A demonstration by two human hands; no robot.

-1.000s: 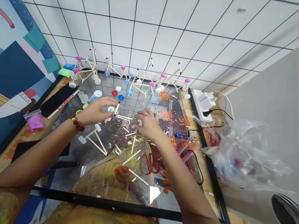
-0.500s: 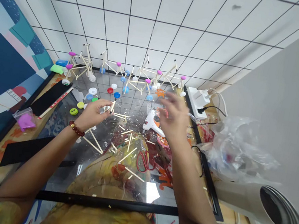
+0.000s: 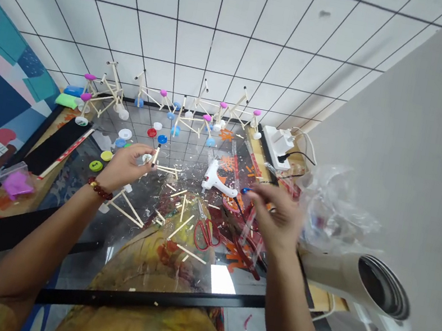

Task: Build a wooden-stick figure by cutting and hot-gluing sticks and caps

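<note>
My left hand (image 3: 125, 163) is closed, pinching a small wooden stick piece (image 3: 155, 156) with a white cap above the glass table top (image 3: 119, 279). A red bead bracelet is on that wrist. My right hand (image 3: 278, 215) is blurred and hovers near the table's right side, its fingers pinched on a thin dark tool with a blue tip (image 3: 245, 190). Between the hands lie a white glue gun (image 3: 216, 179), red scissors (image 3: 204, 234) and several loose wooden sticks (image 3: 181, 221).
Stick-and-cap models (image 3: 196, 112) line the back by the tiled wall. Coloured bottle caps (image 3: 152, 132) lie in front of them. A power strip (image 3: 283, 139), a clear plastic bag (image 3: 332, 213) and a paper roll (image 3: 355, 275) crowd the right edge. Black strips (image 3: 58, 142) lie left.
My right hand left the sticks at the table's middle, swung right past the glue gun and now pinches the blue-tipped tool. My left hand kept its stick piece.
</note>
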